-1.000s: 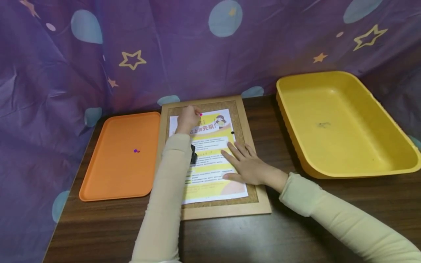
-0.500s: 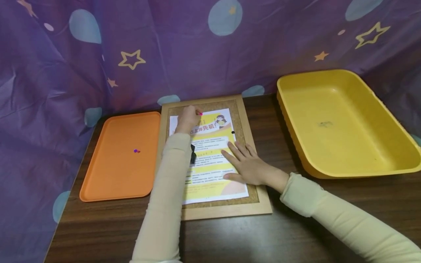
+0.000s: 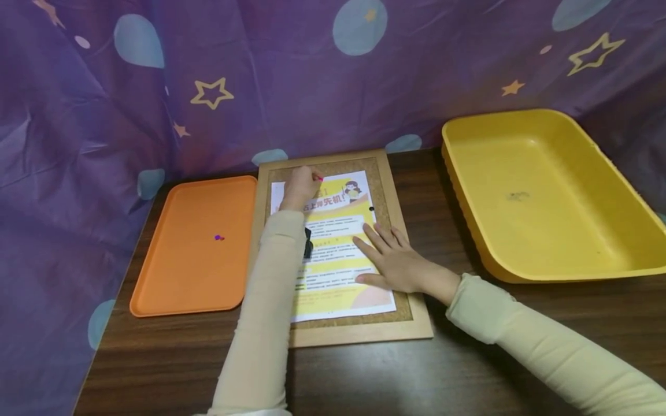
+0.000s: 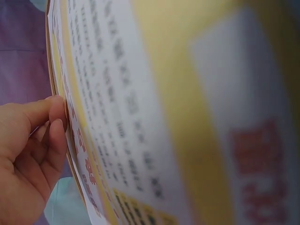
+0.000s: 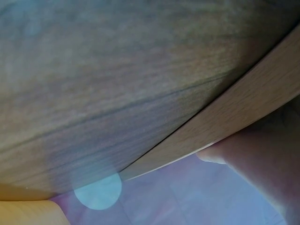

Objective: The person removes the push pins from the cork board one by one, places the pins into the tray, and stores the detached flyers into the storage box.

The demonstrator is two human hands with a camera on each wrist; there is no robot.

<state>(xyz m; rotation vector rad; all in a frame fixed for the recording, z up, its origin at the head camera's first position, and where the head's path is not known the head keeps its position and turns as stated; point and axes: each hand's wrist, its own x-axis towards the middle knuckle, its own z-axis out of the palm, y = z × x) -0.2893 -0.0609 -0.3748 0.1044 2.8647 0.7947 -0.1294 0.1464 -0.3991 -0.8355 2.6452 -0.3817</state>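
A yellow and white printed flyer (image 3: 333,254) lies on a cork board with a wooden frame (image 3: 364,332). My left hand (image 3: 299,188) is at the flyer's top edge, fingers curled, pinching a pink pushpin (image 3: 319,178) against the paper. In the left wrist view the left hand's fingertips (image 4: 56,119) touch the flyer (image 4: 154,112), which is blurred. My right hand (image 3: 392,260) lies flat, fingers spread, on the flyer's right side. A black pin (image 3: 371,208) sits in the flyer's right edge, just beyond the right fingertips.
An orange tray (image 3: 177,289) lies left of the board with one pink-purple pushpin (image 3: 219,237) on it. A deep yellow bin (image 3: 614,173) stands at the right. A purple star-patterned cloth (image 3: 156,86) hangs behind the dark wooden table (image 3: 416,375).
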